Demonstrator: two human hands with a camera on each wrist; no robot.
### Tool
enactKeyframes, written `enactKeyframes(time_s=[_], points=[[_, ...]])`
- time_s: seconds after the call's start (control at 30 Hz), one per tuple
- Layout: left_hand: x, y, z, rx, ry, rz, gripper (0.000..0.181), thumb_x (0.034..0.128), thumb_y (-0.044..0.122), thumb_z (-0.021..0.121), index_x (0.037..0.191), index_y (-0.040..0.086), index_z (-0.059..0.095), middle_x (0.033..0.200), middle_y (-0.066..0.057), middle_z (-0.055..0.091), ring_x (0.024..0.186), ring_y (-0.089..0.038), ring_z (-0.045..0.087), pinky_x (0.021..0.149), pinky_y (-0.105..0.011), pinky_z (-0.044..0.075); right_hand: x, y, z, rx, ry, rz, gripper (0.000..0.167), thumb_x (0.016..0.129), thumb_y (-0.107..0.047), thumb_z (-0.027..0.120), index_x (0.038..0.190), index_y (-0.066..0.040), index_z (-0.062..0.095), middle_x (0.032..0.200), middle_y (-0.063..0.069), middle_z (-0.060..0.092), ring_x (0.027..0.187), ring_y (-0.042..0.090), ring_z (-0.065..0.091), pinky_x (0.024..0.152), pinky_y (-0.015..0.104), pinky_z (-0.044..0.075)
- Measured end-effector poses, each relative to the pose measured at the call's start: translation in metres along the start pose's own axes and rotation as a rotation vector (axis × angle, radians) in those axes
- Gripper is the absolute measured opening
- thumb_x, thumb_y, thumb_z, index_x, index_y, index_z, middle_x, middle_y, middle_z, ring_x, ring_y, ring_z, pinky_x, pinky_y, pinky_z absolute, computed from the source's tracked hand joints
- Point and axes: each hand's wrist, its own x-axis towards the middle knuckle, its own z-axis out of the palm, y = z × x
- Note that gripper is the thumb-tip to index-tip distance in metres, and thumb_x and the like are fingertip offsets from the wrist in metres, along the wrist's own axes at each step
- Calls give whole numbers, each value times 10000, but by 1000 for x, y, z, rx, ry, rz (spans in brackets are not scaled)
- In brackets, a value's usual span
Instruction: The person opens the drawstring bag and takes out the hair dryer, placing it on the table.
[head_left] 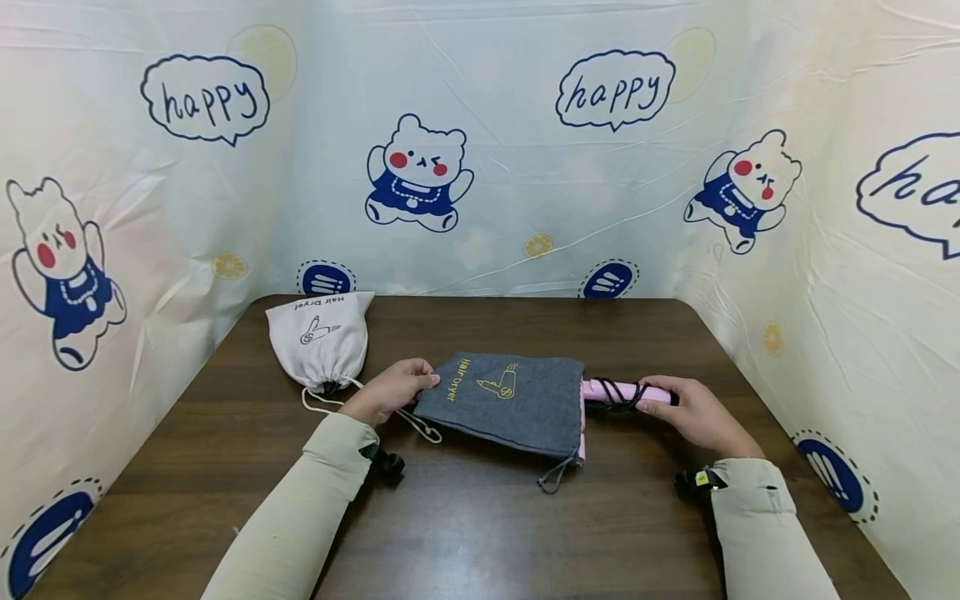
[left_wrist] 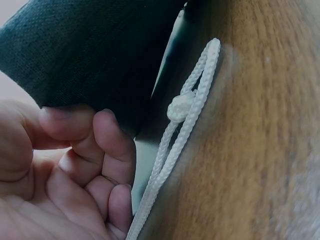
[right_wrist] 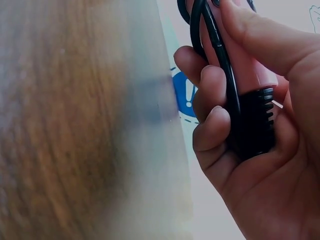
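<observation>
A dark grey drawstring bag (head_left: 517, 404) with yellow "Hair Dryer" lettering lies at mid-table. My left hand (head_left: 393, 389) pinches its closed left end between thumb and fingers; in the left wrist view the fingertips (left_wrist: 75, 122) press on the dark cloth (left_wrist: 95, 60). From the bag's right opening sticks a pink handle (head_left: 600, 390) wound with black cord (head_left: 621, 395). My right hand (head_left: 701, 417) grips the handle's outer end. In the right wrist view, fingers (right_wrist: 210, 95) curl round the pink handle (right_wrist: 240, 60) and its black ribbed end (right_wrist: 257, 122). The part inside the bag is hidden.
A white drawstring bag (head_left: 322, 337) lies at the table's back left, its white cord (head_left: 423, 429) running under my left hand; the cord's knotted loop (left_wrist: 182, 107) shows in the left wrist view. A patterned cloth (head_left: 510, 167) hangs behind and beside the brown table (head_left: 510, 533).
</observation>
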Motion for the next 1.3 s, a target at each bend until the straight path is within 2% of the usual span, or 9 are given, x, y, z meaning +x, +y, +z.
enactKeyframes(time_s=[0.33,0.5,0.9,1.1,1.3], points=[[0,1,2,-30,5,-19,140,1058,144,570,960,44,570,773,-16,503,733,-186,494,735,-347,413,-1,2,-3,-5,27,15,423,957,-415,742,1268,-130,708,1084,57,710,913,216,588,773,292,489],[0,2,2,-30,6,-21,143,1050,143,580,941,51,567,801,-19,513,751,-193,507,752,-352,426,-2,2,-5,8,28,30,397,960,-387,745,1258,-128,708,1058,59,701,905,223,588,757,294,481],[1,1,1,-55,-16,-16,203,1020,128,604,834,88,532,768,-4,535,711,-182,552,725,-338,435,-1,5,-5,-15,38,24,375,969,-391,733,1248,-141,708,1061,49,708,917,240,589,792,340,486],[1,3,1,-60,-7,-10,156,1029,114,571,888,54,548,744,1,522,713,-181,528,723,-338,399,-2,5,-6,0,36,18,380,961,-390,743,1246,-141,714,1052,50,703,906,224,591,768,292,483],[-1,2,-1,-27,-2,32,147,1079,134,526,971,35,525,727,-19,449,676,-201,430,691,-355,366,-5,5,-10,20,2,-2,427,949,-385,754,1282,-121,710,1083,63,705,897,230,590,743,265,502]])
